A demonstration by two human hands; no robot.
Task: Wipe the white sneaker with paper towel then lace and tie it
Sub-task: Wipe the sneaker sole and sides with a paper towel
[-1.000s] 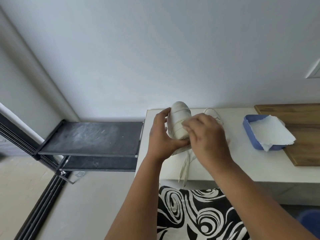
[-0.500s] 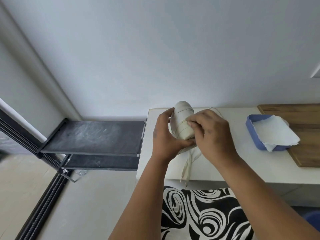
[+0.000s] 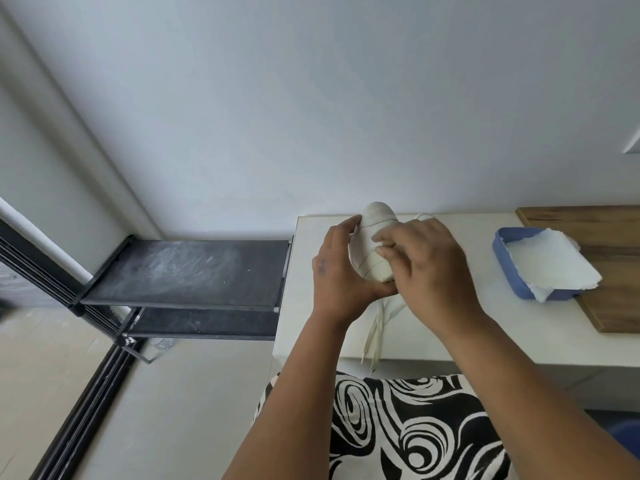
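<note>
A white sneaker [image 3: 375, 237] is held above the white table [image 3: 304, 306] with its toe pointing up and away from me. My left hand [image 3: 341, 271] grips it from the left, thumb under its near end. My right hand [image 3: 429, 268] covers its right side, fingertips resting on the upper; what lies under the palm is hidden. Two loose lace ends [image 3: 375, 330] hang from the shoe over the table's front edge. A paper towel sheet [image 3: 550, 261] lies in a blue tray [image 3: 498, 245] to the right.
A wooden board [image 3: 609, 237] lies under and behind the tray at the far right. A black metal rack [image 3: 194, 271] stands left of the table. Black-and-white patterned fabric [image 3: 398, 427] covers my lap below the table edge. A wall rises right behind the table.
My right hand's fingers have shifted across the sneaker's upper and flattened a little. The left hand keeps its grip. The view has drifted slightly.
</note>
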